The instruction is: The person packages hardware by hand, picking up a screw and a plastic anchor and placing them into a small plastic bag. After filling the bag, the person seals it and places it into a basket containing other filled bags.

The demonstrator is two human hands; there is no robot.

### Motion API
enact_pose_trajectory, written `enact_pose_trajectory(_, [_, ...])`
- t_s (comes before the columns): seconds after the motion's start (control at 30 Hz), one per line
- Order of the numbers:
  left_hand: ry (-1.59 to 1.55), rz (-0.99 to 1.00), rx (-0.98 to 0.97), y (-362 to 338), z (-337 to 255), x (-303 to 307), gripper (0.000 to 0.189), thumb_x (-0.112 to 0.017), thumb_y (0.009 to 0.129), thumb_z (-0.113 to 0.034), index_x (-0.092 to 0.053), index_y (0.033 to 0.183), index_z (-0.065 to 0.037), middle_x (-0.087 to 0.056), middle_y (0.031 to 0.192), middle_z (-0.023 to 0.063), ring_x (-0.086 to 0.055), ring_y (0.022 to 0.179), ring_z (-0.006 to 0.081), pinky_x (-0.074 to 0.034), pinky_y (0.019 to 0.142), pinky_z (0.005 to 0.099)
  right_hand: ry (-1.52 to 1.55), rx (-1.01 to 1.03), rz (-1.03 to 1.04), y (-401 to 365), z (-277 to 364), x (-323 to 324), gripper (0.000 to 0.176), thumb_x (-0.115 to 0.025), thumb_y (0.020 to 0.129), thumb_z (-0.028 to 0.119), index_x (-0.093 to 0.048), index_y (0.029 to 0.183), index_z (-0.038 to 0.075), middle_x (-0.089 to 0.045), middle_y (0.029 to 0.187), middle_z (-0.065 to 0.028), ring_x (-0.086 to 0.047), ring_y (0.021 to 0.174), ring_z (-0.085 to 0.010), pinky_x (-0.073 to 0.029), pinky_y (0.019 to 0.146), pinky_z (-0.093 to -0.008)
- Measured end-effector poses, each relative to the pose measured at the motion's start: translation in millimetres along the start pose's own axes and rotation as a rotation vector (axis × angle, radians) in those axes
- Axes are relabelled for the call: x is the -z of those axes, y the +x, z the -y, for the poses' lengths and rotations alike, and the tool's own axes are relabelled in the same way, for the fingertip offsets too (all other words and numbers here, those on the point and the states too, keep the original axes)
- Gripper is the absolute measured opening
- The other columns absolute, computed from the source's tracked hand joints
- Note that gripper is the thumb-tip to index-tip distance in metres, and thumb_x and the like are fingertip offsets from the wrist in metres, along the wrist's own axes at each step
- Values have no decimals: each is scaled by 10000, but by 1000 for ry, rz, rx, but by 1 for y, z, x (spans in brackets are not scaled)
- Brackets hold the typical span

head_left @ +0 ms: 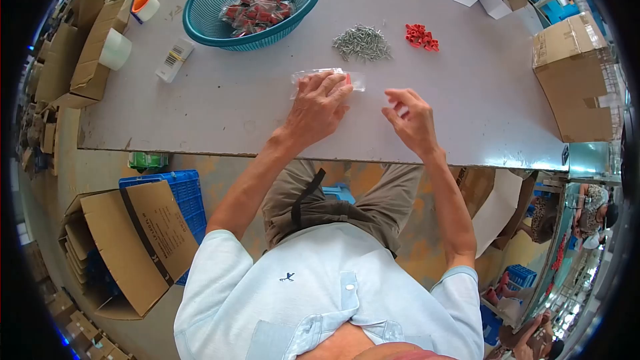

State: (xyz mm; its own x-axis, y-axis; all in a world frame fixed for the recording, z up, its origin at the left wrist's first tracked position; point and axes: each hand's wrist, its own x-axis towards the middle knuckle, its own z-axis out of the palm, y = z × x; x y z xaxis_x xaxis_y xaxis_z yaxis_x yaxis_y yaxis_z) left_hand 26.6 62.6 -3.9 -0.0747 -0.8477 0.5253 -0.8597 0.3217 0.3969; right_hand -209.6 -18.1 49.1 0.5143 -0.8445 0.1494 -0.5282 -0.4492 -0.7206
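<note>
My left hand [319, 103] lies over a small clear plastic bag [359, 84] on the table, its fingers pressing on it and its thumb held apart. Something red shows in the bag beside the fingertips; the rest is hidden under the hand. To the right, my right hand [412, 119] hovers near the table with fingers half curled and thumb apart, slightly blurred, nothing visible in it. Ahead of the hands lie a pile of silver screws [362, 43] and a smaller heap of red plastic pieces [421, 37].
A teal basket [193, 23] at the back left holds several bagged red items. Near it lie a barcode-labelled packet [175, 60] and tape rolls [116, 50]. Cardboard boxes [575, 80] flank the table [220, 117] on the right and left. Below left stands a large carton [137, 240].
</note>
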Motion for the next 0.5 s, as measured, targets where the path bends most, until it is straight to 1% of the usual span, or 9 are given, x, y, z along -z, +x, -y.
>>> enact_pose_trajectory(0.03, [-19,6,21,0,1,-1,390,-814,850,-137,-724,1227,-98,-642,1397,104,-535,1371,326,-385,1159,497,5,7,-1,9,1,-5,310,-808,877,82,-745,1179,43,-721,1002,-100,-726,866,-205,-609,744,-334])
enact_pose_trajectory(0.1, [0,8,25,-1,1,-2,378,-803,866,-143,-723,1233,-102,-641,1397,107,-539,1368,321,-391,1155,492,-168,193,12,27,1,-16,387,-828,855,117,-730,1225,64,-711,1037,-108,-722,932,-250,-607,811,-377])
enact_pose_trajectory(0.13, [10,10,29,-1,1,-2,367,-793,881,-149,-723,1239,-106,-641,1398,111,-543,1365,317,-398,1150,487,-164,202,14,35,0,-20,387,-828,855,117,-730,1225,64,-711,1037,-108,-722,932,-250,-607,811,-377])
enact_pose_trajectory(0.2, [12,-2,22,0,2,-1,356,-783,895,-154,-722,1242,-106,-640,1393,112,-548,1357,317,-403,1144,489,-232,298,39,48,-5,-28,292,-813,862,107,-748,1144,69,-711,1018,-97,-712,977,-277,-600,841,-400])
enact_pose_trajectory(0.23, [8,-11,10,0,2,-1,345,-773,908,-158,-720,1245,-105,-640,1389,113,-553,1349,317,-408,1138,491,-232,305,44,54,-12,-32,292,-813,862,107,-748,1144,69,-711,1018,-97,-712,977,-277,-600,841,-400])
enact_pose_trajectory(0.3, [11,-22,15,0,2,-2,338,-768,916,-164,-722,1246,-113,-638,1387,110,-556,1343,315,-410,1133,489,-279,564,43,64,-22,-33,156,-797,871,78,-741,1015,58,-709,988,-85,-721,924,-276,-608,791,-399])
enact_pose_trajectory(0.33, [11,-28,11,1,3,-2,331,-763,923,-170,-723,1248,-120,-637,1384,108,-558,1337,312,-413,1128,487,-279,569,46,64,-21,-35,156,-797,871,78,-741,1015,58,-709,988,-85,-721,924,-276,-608,791,-399])
enact_pose_trajectory(0.4, [37,-24,12,1,3,0,325,-761,927,-179,-728,1247,-130,-635,1386,108,-558,1335,308,-413,1125,484,-162,440,-6,61,-19,-37,75,-768,876,17,-708,914,42,-702,947,-77,-725,842,-261,-613,732,-375])
enact_pose_trajectory(0.5, [64,-15,16,0,4,-3,317,-762,931,-199,-737,1243,-146,-633,1385,110,-555,1336,298,-411,1123,478,-100,360,15,57,-19,-36,90,-763,866,-17,-693,894,30,-695,919,-75,-720,772,-233,-611,685,-343])
